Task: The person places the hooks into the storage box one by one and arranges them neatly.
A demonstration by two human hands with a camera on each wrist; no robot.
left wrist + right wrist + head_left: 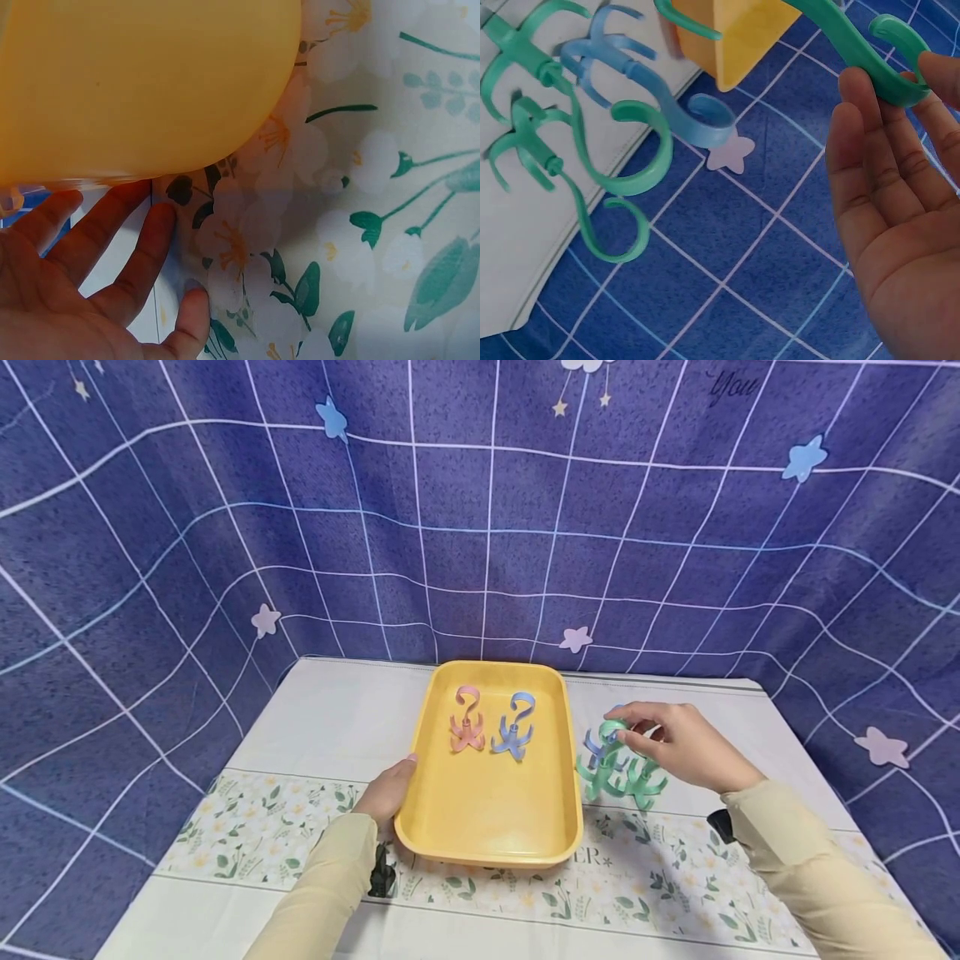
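My right hand [678, 743] pinches a green claw hook [851, 41] by its curved top, right of the tray. Around it stand a second green claw hook [642, 782] and a blue claw hook [630, 69], partly covered in the head view. The right wrist view shows another green claw hook [549, 73] among them. My left hand [387, 789] rests against the left side of the yellow tray [487, 810], its fingers extended to the wall in the left wrist view. Inside the tray lie a pink claw hook [467, 731] and a blue claw hook [513, 739], side by side.
A white table cover [322, 718] with a floral band [255, 818] lies under the tray. Behind the table hangs a blue curtain [465, 560] with a grid and star pattern, reaching round both sides.
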